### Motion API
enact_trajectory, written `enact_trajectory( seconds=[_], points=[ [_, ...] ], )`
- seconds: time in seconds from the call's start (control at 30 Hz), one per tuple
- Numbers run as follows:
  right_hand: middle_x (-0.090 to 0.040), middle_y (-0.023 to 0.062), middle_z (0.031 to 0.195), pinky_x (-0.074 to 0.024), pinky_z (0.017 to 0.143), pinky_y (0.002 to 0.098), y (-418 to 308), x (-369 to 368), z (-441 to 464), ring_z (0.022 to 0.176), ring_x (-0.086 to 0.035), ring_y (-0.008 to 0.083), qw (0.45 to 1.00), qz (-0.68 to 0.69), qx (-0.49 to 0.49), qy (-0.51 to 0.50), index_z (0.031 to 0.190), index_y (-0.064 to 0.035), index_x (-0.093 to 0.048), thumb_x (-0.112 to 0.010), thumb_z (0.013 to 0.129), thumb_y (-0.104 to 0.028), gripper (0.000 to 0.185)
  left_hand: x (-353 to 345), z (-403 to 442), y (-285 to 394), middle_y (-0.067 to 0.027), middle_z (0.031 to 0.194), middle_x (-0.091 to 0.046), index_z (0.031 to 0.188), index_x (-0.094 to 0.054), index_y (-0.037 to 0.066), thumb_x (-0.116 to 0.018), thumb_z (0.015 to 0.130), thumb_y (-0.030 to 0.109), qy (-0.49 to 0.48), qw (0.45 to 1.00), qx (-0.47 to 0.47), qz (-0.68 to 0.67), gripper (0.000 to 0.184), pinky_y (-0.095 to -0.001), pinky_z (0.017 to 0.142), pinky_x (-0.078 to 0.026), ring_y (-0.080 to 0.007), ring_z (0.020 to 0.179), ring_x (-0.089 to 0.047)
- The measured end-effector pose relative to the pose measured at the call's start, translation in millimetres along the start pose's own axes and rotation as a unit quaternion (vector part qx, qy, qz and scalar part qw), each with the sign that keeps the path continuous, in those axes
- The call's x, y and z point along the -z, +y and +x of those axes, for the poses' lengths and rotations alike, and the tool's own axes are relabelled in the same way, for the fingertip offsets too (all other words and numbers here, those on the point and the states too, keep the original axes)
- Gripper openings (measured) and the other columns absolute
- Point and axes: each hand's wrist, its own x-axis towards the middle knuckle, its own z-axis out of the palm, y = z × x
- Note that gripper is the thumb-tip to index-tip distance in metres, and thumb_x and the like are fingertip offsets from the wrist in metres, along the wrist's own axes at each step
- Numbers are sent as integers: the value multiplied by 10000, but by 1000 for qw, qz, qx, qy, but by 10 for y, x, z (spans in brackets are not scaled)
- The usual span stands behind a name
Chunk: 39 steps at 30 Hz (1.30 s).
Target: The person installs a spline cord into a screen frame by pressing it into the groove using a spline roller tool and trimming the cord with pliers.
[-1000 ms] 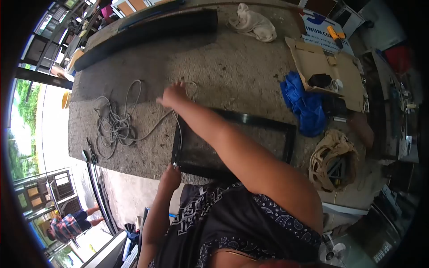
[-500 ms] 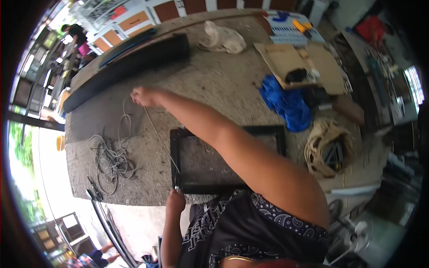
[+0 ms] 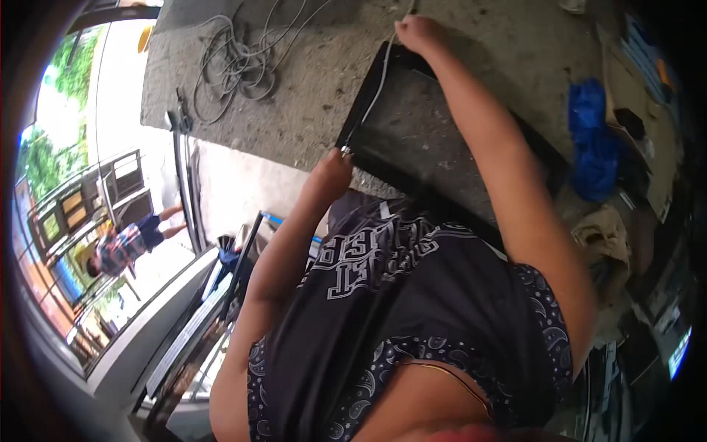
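A black rectangular frame (image 3: 366, 96) lies at the near edge of the table. My left hand (image 3: 331, 175) is closed at the frame's near left corner, with a small shiny metal piece showing above the fingers; the rest of what it grips is hidden. From that corner a thin grey cord (image 3: 378, 90) runs over the frame up to my right hand (image 3: 420, 33). The right fingers are closed on the cord just beyond the frame's far left corner. More of the cord lies in a loose, tangled heap (image 3: 239, 62) on the table to the left.
A blue cloth (image 3: 589, 140) and a beige woven bag (image 3: 605, 236) lie right of the frame. Cardboard (image 3: 659, 125) is at the far right. Dark long-handled items (image 3: 180, 121) lean at the table's left edge. Another person (image 3: 125, 247) is in the background at left.
My view has tilted down and turned. My right hand has come back from the far left of the table toward the frame, still on the cord. My left hand stays at the corner.
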Motion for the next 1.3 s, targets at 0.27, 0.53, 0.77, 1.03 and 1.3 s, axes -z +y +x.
enact_trajectory(
  seconds=[0.27, 0.53, 0.77, 1.03, 1.3],
  points=[
    [-656, 148, 756, -510, 690, 460, -45, -100, -202, 759, -658, 346, 967, 158, 11, 199, 813, -60, -669, -664, 883, -419, 365, 116, 22, 110, -357, 865, -640, 1026, -492, -13, -497, 992, 345, -1, 993, 99, -56, 359, -623, 779, -488, -548, 881, -619],
    [-634, 157, 802, -495, 670, 469, -86, -112, -264, 771, -638, 371, 937, 242, 14, 253, 801, -45, -613, -693, 882, -265, 248, 235, 282, 169, -370, 885, -631, 1018, -487, 9, -511, 989, 331, -4, 993, 83, -82, 324, -628, 791, -471, -555, 913, -603],
    [-637, 159, 838, -496, 682, 469, -118, -7, -313, 790, -637, 373, 944, 236, 11, 230, 840, -46, -614, -695, 883, -251, 224, 419, 518, 469, -354, 904, -642, 1006, -517, -8, -468, 1007, 346, -3, 992, 98, -85, 358, -611, 834, -469, -547, 936, -605],
    [-632, 150, 809, -500, 677, 456, -88, -70, -275, 759, -634, 353, 944, 232, -16, 236, 811, -45, -609, -724, 869, -289, 276, 259, 506, 322, -365, 918, -637, 1037, -550, -7, -452, 1015, 342, -1, 993, 92, -73, 364, -608, 839, -483, -537, 954, -613],
    [-658, 184, 848, -506, 691, 459, -79, -26, -293, 794, -654, 357, 946, 255, -39, 196, 880, -55, -643, -690, 900, -332, 282, 465, 832, 526, -357, 910, -634, 1001, -559, -31, -454, 1014, 322, 17, 999, 32, -19, 368, -584, 809, -512, -523, 923, -635]
  ],
)
